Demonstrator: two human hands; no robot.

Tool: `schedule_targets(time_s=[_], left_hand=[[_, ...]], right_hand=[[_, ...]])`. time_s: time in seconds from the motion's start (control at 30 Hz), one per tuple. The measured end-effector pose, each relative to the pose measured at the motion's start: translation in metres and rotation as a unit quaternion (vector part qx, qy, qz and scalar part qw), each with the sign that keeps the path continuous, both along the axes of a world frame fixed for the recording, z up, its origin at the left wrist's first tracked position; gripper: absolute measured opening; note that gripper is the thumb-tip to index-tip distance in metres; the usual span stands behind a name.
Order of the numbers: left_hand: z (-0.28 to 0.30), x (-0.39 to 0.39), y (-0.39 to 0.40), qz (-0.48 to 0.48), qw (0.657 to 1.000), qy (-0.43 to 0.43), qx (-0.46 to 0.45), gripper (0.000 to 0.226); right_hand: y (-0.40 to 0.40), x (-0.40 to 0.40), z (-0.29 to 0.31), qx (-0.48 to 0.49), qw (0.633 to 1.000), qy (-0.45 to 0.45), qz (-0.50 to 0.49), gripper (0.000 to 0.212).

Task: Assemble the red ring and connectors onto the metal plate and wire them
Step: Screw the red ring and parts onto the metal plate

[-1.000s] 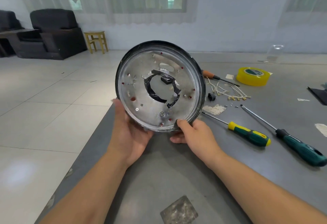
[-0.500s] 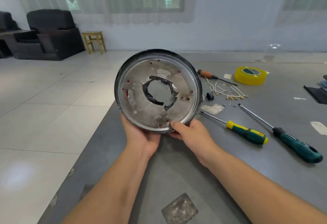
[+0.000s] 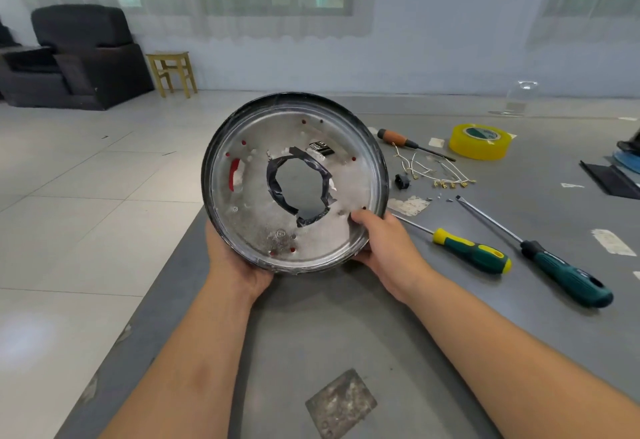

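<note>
Pale floor tiles run back to a dark armchair (image 3: pixel 83 57) and a small wooden stool (image 3: pixel 172 73) at far left. Nearer, over the grey surface (image 3: pixel 346 327), the left hand (image 3: pixel 235 265) cups the lower left rim of the metal plate (image 3: pixel 294 182), fingers hidden behind it. That plate is raised and tilted toward the camera, red showing through its slots and holes, black tape round its centre opening. At its lower right edge the right hand (image 3: pixel 388 248) grips the rim, thumb on the inner face. Rightward lie loose wires (image 3: pixel 436 171), yellow tape (image 3: pixel 479 140) and two green-handled screwdrivers (image 3: pixel 474 255).
</note>
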State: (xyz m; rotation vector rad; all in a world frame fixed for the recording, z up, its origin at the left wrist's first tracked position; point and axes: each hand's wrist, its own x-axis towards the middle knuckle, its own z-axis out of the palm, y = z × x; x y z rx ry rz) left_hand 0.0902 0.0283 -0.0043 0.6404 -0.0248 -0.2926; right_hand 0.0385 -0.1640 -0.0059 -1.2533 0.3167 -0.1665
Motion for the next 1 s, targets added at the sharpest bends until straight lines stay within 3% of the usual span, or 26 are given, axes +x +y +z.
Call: schedule_targets(time_s=[0.1, 0.23, 0.3, 0.37, 0.43, 0.6, 0.83, 1.0], left_hand=[[0.003, 0.001, 0.000, 0.001, 1.000, -0.019, 0.009, 0.063], [0.004, -0.010, -0.008, -0.028, 0.999, -0.037, -0.004, 0.114], [0.006, -0.019, -0.015, -0.051, 0.997, -0.056, 0.012, 0.122], [0.007, -0.028, -0.025, -0.056, 0.995, -0.064, 0.056, 0.110], [0.004, -0.034, -0.039, -0.051, 0.991, -0.065, 0.106, 0.074], [-0.007, -0.034, -0.047, -0.007, 0.981, -0.042, 0.187, 0.028], [-0.006, -0.021, -0.027, -0.008, 0.975, -0.037, 0.220, 0.032], [-0.008, -0.016, -0.027, 0.019, 0.982, -0.023, 0.189, 0.055]], right_hand=[[-0.004, -0.002, -0.001, 0.025, 1.000, 0.005, 0.008, 0.018], [0.004, -0.005, 0.000, 0.109, 0.994, -0.021, -0.019, 0.021], [0.013, -0.005, 0.000, 0.166, 0.985, -0.042, -0.026, 0.029], [0.023, -0.006, 0.000, 0.199, 0.978, -0.051, -0.035, 0.033], [0.030, -0.008, -0.002, 0.202, 0.978, -0.051, -0.032, 0.034], [0.027, -0.015, -0.002, 0.137, 0.987, -0.081, 0.023, 0.045], [-0.002, -0.023, 0.005, 0.145, 0.986, -0.050, 0.073, 0.060], [-0.008, -0.023, 0.006, 0.169, 0.979, -0.061, 0.100, 0.076]])
